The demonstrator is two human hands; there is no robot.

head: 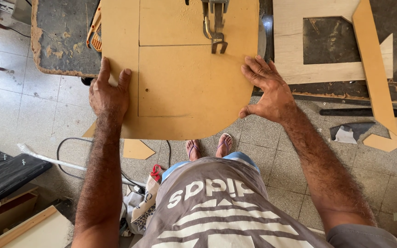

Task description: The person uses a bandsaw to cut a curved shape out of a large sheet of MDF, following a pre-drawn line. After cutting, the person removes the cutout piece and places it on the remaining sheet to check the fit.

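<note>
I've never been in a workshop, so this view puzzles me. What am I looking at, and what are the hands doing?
The camera sits on the person's head, looking down past their chest and sandalled feet. Both hands press flat on a brown fibreboard panel with a rounded edge and pencil lines: the left hand on its left edge, the right hand on its right. The metal part above is a saw's blade guide. The panel lies on a worn workbench. Offcuts lie on the tiled floor.
</note>
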